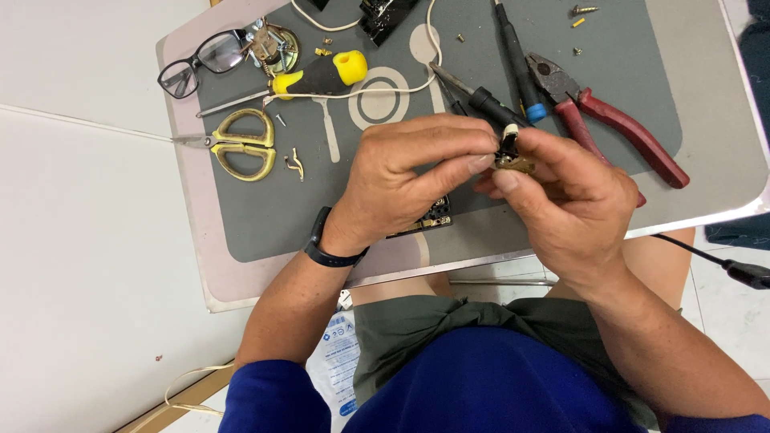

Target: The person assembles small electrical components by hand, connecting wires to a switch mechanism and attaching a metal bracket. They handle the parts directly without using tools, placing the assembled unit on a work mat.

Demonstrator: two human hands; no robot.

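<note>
With my left hand (413,172) and right hand (565,188) pinching the small brass part (513,163), I should hold it steady over the surface (241,232).

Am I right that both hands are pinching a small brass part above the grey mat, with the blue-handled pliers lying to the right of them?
Not quite: the head view shows the pliers have red handles, not blue. The rest holds: the left hand and the right hand pinch a small brass part above the grey mat, with the pliers to their right.
</note>
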